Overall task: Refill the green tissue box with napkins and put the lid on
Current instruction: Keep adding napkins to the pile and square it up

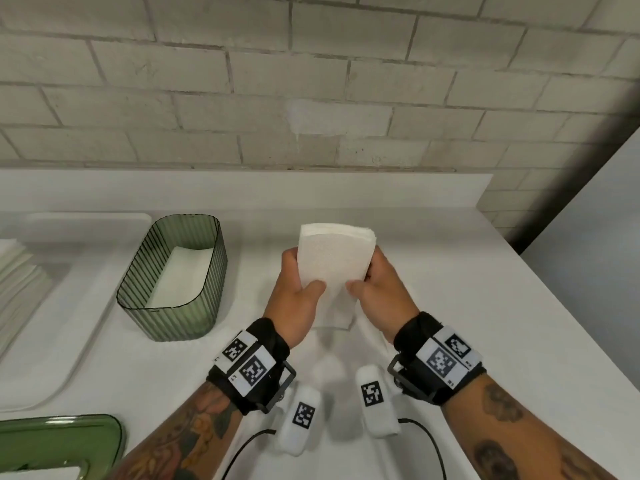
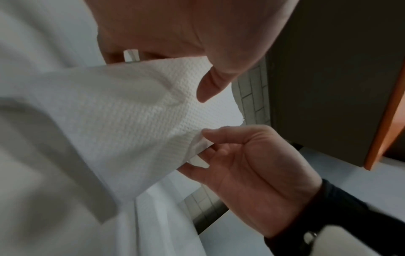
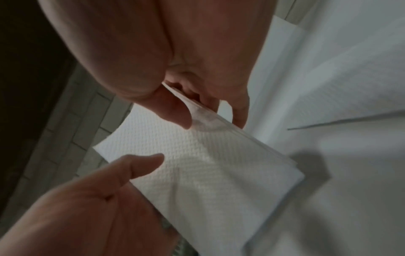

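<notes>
Both hands hold a stack of white napkins [image 1: 332,265] above the middle of the white counter. My left hand [image 1: 301,289] grips its left edge, thumb on top. My right hand [image 1: 374,282] grips the right edge the same way. In the left wrist view the napkins [image 2: 122,112] are pinched under the left thumb, and the right hand [image 2: 241,164] holds the far edge. In the right wrist view the stack [image 3: 208,166] sits between thumb and fingers. The green ribbed tissue box [image 1: 173,275] stands open to the left, with white napkins lying in its bottom. Its green lid [image 1: 59,441] lies at the lower left corner.
A white tray [image 1: 45,358] at the left holds a pile of more napkins [image 1: 17,268]. A brick wall [image 1: 311,81] rises behind the counter's raised back ledge. The counter's right edge [image 1: 568,306] runs diagonally, with a drop beyond it.
</notes>
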